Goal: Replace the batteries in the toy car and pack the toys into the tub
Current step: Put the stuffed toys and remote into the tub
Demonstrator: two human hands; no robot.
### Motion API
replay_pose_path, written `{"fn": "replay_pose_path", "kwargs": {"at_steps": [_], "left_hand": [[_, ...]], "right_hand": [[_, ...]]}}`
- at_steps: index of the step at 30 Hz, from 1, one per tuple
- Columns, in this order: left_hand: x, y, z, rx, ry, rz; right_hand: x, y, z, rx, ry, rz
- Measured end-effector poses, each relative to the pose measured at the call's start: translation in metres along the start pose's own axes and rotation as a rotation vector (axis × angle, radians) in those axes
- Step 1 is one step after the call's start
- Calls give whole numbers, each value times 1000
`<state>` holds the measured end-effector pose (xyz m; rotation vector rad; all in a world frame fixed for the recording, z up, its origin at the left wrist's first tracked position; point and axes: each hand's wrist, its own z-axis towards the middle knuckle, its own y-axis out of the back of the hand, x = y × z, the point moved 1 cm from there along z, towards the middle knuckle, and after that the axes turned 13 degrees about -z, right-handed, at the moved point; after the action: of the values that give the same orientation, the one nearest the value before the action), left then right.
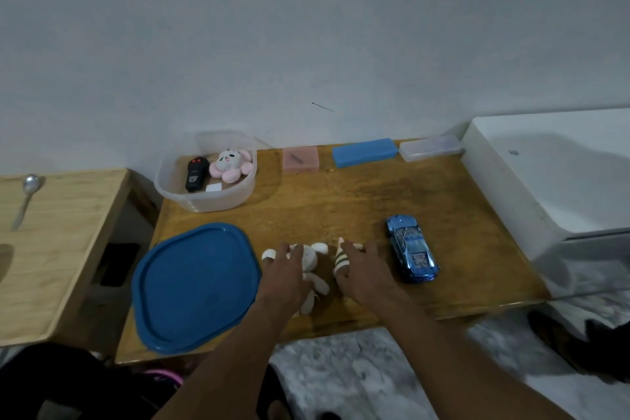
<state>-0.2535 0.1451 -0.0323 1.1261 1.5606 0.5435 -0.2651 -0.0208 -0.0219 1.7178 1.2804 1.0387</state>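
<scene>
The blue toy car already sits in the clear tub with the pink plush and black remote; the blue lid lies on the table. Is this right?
Not quite. The head view shows the blue toy car on the table, beside the right hand, not in the clear tub. The pink plush, black remote and blue lid are as you say.

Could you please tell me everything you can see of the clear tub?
The tub is a translucent plastic container, rounded-square, with a rim. It stands upright and open at the far left of the wooden table, close to the wall. Inside lie a black remote with red buttons, a pink-and-white plush and a small white piece. A blue lid lies flat on the table nearer the person, apart from it.
</scene>
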Motion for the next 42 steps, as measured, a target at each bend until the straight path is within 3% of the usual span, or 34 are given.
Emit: {"fn": "replay_pose_path", "kwargs": {"at_steps": [14, 19, 32, 42], "left_hand": [[-9, -8, 11, 8, 80, -204], [-3, 4, 5, -52, 35, -214], [48, 132, 20, -457, -18, -238], [120, 210, 68, -517, -77, -236]], "right_hand": [[5, -1, 4, 40, 21, -79], [9, 7, 6, 41, 22, -106], [106, 75, 45, -163, 167, -19], [206, 102, 91, -218, 203, 29]]}}
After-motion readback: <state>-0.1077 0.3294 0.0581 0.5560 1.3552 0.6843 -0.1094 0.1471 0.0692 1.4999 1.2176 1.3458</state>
